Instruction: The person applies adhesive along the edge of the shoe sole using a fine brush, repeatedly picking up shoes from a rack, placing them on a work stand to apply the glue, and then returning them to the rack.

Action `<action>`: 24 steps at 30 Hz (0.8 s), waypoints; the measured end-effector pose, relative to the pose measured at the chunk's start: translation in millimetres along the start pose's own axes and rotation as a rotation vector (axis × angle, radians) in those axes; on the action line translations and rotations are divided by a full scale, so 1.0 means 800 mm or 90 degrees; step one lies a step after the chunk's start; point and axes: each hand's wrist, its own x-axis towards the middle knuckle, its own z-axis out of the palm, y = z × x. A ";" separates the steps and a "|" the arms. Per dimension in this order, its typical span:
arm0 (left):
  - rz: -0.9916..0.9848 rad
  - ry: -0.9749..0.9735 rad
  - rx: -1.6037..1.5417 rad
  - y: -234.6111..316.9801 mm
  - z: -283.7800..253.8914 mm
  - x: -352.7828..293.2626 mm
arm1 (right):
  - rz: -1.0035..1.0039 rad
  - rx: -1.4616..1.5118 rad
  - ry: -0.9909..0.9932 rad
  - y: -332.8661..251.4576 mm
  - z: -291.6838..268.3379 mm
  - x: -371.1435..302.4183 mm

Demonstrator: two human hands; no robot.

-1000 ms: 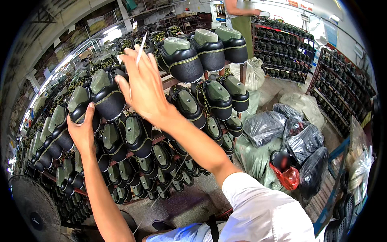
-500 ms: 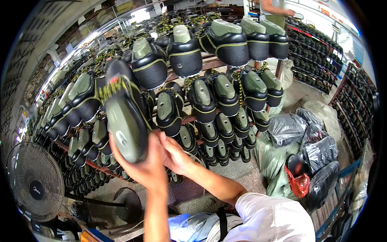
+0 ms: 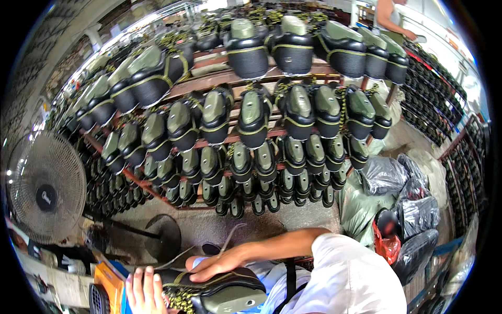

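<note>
While held low at the near edge, left of centre, amounts, by the look of it, to a part-made shoe [image 3: 238, 279]: laces [image 3: 180, 300] already on, green block [image 3: 230, 300] still filling the opening. Cannot tell how much to call finished beyond that. On its black side, right hand [image 3: 218, 265] closed, fingers together; against the laced end, left hand [image 3: 144, 293], fingers slightly parted, thumb hidden, so impossible to tell whether pinching. Leathery, curved sides trimmed in yellow; rope-like laces in yellow and black; smooth, rounded block with a small hole. Farther out, on the rusty-brown rack [image 3: 209, 77], many similar shoes [image 3: 252, 121], well apart from both hands. To the left, round wire-mesh fan [image 3: 47, 180]; to the right, glossy, crumpled black bags [image 3: 418, 214] and red bag [image 3: 388, 252].
</note>
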 end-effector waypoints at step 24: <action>-0.750 -0.113 0.047 -0.123 -0.065 -0.373 | -0.353 -0.322 0.059 -0.095 0.068 0.462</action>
